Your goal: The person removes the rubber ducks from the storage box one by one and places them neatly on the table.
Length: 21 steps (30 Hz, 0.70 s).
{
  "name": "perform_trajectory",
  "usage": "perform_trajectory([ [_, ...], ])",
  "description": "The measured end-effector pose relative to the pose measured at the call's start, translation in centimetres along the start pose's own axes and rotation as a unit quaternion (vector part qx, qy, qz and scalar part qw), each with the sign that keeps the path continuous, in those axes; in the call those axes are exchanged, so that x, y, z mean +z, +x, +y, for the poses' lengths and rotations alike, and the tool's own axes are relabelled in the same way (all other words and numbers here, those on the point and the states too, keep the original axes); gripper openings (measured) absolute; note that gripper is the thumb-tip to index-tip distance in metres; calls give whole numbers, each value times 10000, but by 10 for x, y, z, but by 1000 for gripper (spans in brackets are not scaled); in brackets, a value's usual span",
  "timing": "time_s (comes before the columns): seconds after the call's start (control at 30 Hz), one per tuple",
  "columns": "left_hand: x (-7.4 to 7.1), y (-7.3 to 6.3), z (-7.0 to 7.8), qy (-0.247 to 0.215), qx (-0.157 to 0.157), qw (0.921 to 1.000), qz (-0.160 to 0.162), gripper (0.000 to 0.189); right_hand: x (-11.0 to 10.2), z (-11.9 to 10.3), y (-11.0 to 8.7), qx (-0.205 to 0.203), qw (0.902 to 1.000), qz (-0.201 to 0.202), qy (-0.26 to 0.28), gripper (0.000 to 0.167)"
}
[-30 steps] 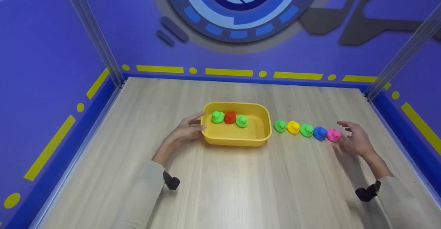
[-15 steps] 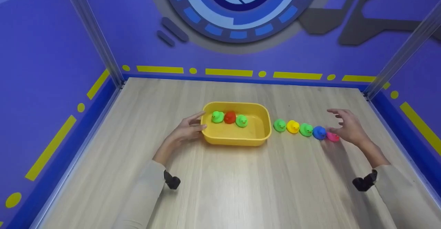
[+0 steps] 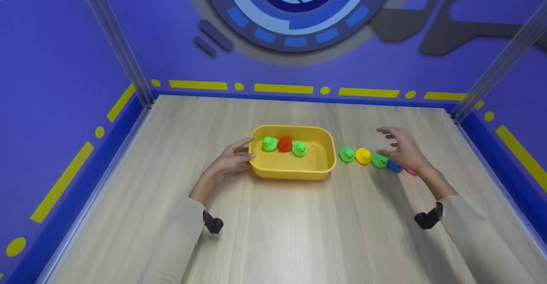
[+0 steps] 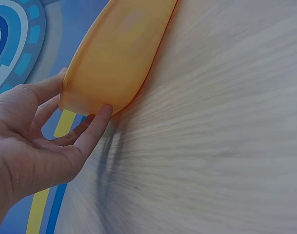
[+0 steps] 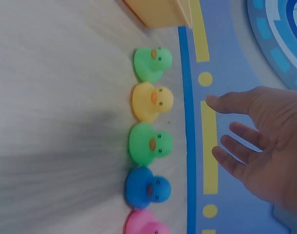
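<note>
My left hand (image 3: 233, 159) has its fingers against the left end of a yellow plastic tub (image 3: 295, 175); the left wrist view shows fingertips on the tub's outer wall (image 4: 109, 63). Inside it sit a green rubber duck (image 3: 269, 143), a red one (image 3: 284, 144) and another green one (image 3: 299, 148). To the tub's right runs a row of ducks: green (image 5: 153, 63), yellow (image 5: 152, 101), green (image 5: 150, 144), blue (image 5: 147, 187) and pink (image 5: 146, 224). Above this row hovers my right hand (image 3: 404, 149), holding nothing, fingers spread apart and partly bent. It partly covers the blue and pink ducks in the head view.
A pale wood-grain table (image 3: 273, 228) carries everything. Blue-purple printed panels (image 3: 192, 2) enclose its back and both sides, with metal posts (image 3: 115, 40) at the rear corners.
My right hand has risen from beside the pink duck and moved left along the row, over the green and blue ducks. The left hand, tub and ducks have stayed put.
</note>
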State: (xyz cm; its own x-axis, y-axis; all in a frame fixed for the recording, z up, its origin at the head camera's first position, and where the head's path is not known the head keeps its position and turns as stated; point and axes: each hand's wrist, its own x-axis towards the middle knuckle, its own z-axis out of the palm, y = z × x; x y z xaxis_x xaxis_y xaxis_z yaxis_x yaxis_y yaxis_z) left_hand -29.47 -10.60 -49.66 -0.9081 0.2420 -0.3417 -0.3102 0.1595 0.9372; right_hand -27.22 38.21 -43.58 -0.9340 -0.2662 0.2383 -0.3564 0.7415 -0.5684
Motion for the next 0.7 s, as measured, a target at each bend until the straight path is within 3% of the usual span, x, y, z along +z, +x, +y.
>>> perform_trajectory([
  [0.43,-1,0,-1,-9,-10,10000,-10,67,25,-36,39,100,9977,-549,378,52],
  [0.7,-3,-1,1,53,47,9999,-71,67,39,-57,60,-36,9951,-748,640,49],
])
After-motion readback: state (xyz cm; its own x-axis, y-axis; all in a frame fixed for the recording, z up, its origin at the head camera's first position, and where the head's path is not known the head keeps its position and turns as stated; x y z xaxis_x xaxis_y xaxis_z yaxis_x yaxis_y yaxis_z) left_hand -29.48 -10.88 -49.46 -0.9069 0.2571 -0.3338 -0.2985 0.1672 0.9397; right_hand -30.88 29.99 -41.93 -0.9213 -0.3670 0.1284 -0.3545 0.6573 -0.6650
